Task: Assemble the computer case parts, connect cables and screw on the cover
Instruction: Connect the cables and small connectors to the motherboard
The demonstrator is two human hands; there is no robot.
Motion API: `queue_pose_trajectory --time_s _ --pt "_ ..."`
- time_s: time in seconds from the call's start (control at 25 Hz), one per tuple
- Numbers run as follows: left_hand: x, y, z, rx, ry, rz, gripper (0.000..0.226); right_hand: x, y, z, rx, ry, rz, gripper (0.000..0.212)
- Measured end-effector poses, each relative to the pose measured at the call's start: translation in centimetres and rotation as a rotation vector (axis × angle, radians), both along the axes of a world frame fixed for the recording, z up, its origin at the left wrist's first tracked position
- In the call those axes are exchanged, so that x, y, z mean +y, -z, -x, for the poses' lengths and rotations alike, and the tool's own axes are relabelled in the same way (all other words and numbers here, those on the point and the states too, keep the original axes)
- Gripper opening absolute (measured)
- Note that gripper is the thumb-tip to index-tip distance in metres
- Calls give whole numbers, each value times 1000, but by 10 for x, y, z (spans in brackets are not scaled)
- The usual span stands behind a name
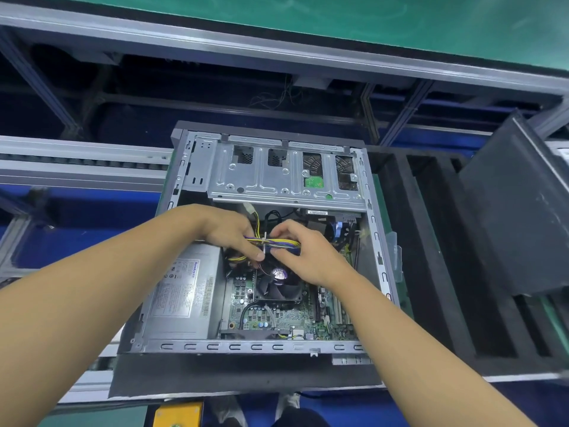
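An open grey computer case [252,346] lies on its side on a dark pad. Inside are a silver power supply [181,300] at the left, a green motherboard [277,315] with a black CPU fan [277,286], and a metal drive cage [277,177] at the far end. A bundle of yellow, purple and black cables [281,242], tied with a white zip tie, runs above the fan. My left hand [229,231] pinches the bundle from the left. My right hand [303,252] grips it from the right. A dark side cover [517,211] leans at the right.
The case rests on a conveyor line with aluminium rails [83,167]. Black foam slots [437,257] sit to the right of the case, under the leaning cover. A green-topped shelf [338,16] runs overhead at the back. A yellow object [178,414] lies below the near edge.
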State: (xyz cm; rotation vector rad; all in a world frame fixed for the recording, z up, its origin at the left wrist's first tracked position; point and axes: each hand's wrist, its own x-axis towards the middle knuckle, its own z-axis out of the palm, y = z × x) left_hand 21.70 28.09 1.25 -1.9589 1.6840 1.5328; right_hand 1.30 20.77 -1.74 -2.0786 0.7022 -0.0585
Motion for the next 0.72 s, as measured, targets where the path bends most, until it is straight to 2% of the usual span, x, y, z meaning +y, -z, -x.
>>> queue_pose_trajectory --time_s 0.08,0.16,0.24,0.36,0.48,0.52,0.6,0.68,0.72 --pt "1 0 1 60 -32 7 26 -1 -1 -2 -5 51 41 23" --pt "4 0 1 221 -191 19 21 -3 -3 -1 3 110 115 23" --pt "7 0 1 286 -293 75 20 -3 -5 2 6 94 126 20" --pt "10 -1 0 192 -178 195 15 -1 -7 6 24 -63 17 15" --pt "12 -2 5 36 -54 250 9 -2 -16 12 19 -76 -105 37" --pt "11 -2 7 -77 6 286 13 -2 -18 14 -14 -37 -78 44" --pt "9 -2 13 -281 132 325 23 2 -24 10 -72 -16 118 48" --pt "7 -1 21 -324 227 287 18 8 -23 0 -124 -69 260 43" --pt "7 -1 25 -305 264 260 21 11 -21 -5 -151 -73 260 36"
